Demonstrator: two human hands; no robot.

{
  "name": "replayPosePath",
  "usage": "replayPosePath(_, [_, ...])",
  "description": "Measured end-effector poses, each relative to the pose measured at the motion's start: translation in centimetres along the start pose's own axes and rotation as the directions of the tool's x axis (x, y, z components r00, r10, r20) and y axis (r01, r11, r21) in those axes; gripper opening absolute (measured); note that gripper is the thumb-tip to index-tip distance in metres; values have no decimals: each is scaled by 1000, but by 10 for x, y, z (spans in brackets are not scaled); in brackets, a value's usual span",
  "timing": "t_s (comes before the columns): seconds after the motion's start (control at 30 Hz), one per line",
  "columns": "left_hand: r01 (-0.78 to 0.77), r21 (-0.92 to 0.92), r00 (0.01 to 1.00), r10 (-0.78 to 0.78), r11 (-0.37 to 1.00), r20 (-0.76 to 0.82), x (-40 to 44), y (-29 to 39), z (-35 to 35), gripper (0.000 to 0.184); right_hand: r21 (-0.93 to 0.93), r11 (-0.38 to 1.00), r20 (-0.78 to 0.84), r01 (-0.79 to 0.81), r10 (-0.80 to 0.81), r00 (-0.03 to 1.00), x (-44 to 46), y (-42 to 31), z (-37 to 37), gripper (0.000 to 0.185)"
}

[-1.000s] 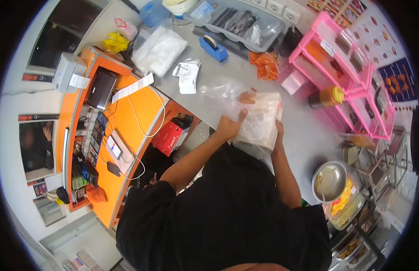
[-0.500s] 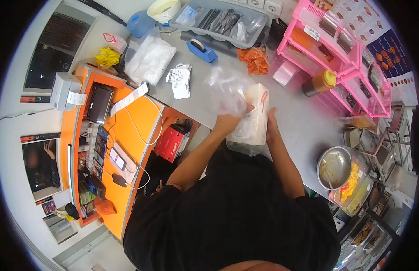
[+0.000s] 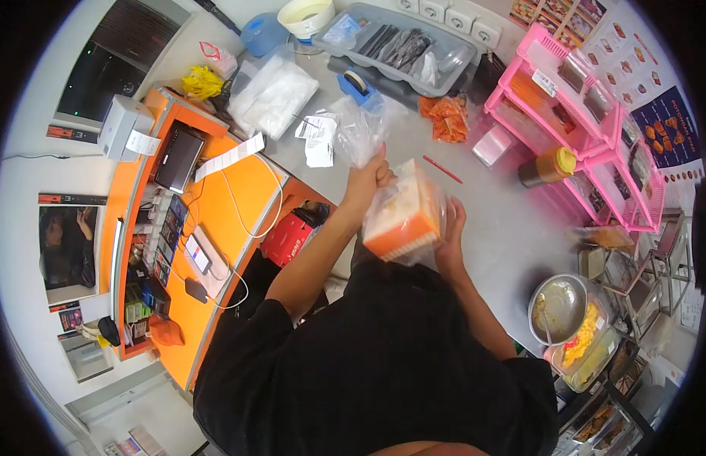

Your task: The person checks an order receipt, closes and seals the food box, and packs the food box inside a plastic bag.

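A clear plastic bag is gathered in my left hand, which is closed round its neck; the loose top spreads above the fist. Inside the bag sits a white and orange cardboard box, tilted, with its orange side facing me. My right hand grips the box through the bag at its right side; some of its fingers are hidden behind it. A red pen lies on the grey counter just beyond the box. Printed receipts lie to the left of the bag's top.
At the back are a stack of plastic bags, a blue tape dispenser, a grey tray of packets and orange sachets. Pink shelves, a sauce bottle and a metal bowl stand right. An orange desk is left.
The box has turned in the bag, so its orange side now shows. My left hand has moved left and up and gathered the bag's neck. The red pen has come into view.
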State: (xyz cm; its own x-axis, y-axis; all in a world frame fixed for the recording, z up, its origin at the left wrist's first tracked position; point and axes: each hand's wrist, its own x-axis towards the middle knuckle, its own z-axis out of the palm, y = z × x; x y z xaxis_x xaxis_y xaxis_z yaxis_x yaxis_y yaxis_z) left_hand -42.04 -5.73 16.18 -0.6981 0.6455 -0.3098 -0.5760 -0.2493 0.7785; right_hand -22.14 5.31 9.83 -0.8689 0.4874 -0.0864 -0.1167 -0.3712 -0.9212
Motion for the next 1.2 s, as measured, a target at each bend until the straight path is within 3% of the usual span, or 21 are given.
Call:
replayPosePath(0.03, [-47, -41, 997, 49, 998, 54, -6, -6, 3, 22, 247, 960, 54, -130, 120, 991, 1, 7, -5, 92])
replayPosePath(0.1, [-114, -46, 983, 120, 992, 139, -11, -23, 8, 12, 765, 354, 509, -538, 180, 842, 11, 18, -24, 94])
replayPosePath(0.17, [-178, 24, 964, 169, 984, 203, -12, -33, 8, 6, 618, 625, 390, -476, 282, 877, 24, 4, -17, 78])
replayPosePath(0.2, [-221, 154, 968, 196, 963, 158, -19, -30, 16, 21, 465, 724, 334, -510, 390, 858, 32, 3, -16, 76])
replayPosePath(0.23, [-194, 234, 980, 179, 953, 85, -18, -24, 18, 25, 290, 786, 258, -546, 485, 836, 36, 4, -17, 75])
replayPosePath(0.27, [-155, 308, 987, 160, 938, 10, -18, -19, 19, 31, 386, 722, 402, -574, 428, 809, 39, 19, -24, 70])
replayPosePath(0.3, [-107, 375, 988, 140, 921, -63, -18, -13, 21, 36, 199, 938, 245, -284, 233, 941, 36, 10, -8, 72])
replayPosePath(0.33, [15, 359, 992, 30, 933, -119, -1, -11, 6, 37, -43, 998, 145, 38, -32, 989, 27, -8, 21, 74])
replayPosePath(0.37, [142, 336, 981, -86, 931, -176, 12, -11, -9, 39, -442, 869, 199, 220, -144, 969, 20, -13, 27, 82])
replayPosePath(0.4, [205, 278, 965, -147, 939, -216, 21, -16, -16, 39, -750, 559, 251, 353, -254, 934, 14, -19, 34, 92])
replayPosePath(0.5, [139, 325, 987, -104, 935, -123, 39, -19, -31, 30, -524, 825, 223, 211, -106, 969, -4, 17, 2, 87])
replayPosePath(0.6, [-421, 773, 887, 392, 474, 243, 41, -58, -35, 20, -267, 964, 243, 23, 44, 969, -7, 60, -29, 81])
replayPosePath(0.67, [-606, 736, 792, 316, 301, 523, 42, -71, -53, 30, -198, 920, 139, -338, 368, 919, 13, 73, -35, 72])
replayPosePath(0.7, [-532, 704, 836, 157, 471, 527, 47, -78, -59, 29, -148, 852, 93, -502, 518, 850, 24, 80, -37, 68])
replayPosePath(0.73, [-422, 666, 840, -11, 615, 542, 53, -86, -63, 28, 3, 844, 101, -536, 533, 840, 35, 84, -41, 67])
replayPosePath(0.8, [-374, 678, 824, -109, 632, 556, 59, -106, -70, 31, 202, 777, 92, -596, 591, 801, 58, 94, -58, 65])
replayPosePath(0.87, [-443, 766, 858, -28, 465, 513, 63, -152, -89, 36, 203, 694, 16, -691, 703, 711, 75, 114, -80, 60])
replayPosePath(0.93, [-377, 721, 827, -140, 582, 545, 68, -161, -93, 38, 129, 741, 46, -659, 659, 750, 80, 134, -95, 55])
replayPosePath(1.0, [-333, 671, 789, -194, 663, 583, 78, -141, -91, 39, 106, 892, 247, -440, 405, 880, 82, 144, -98, 48])
replayPosePath(1.07, [-315, 615, 758, -199, 723, 622, 79, -93, -73, 39, -55, 948, -143, -312, 302, 943, 60, 120, -43, 46])
replayPosePath(1.2, [-611, 772, 789, 57, 178, 611, 113, -88, -83, 36, -102, 939, -565, -329, 218, 796, 49, 161, 14, 55])
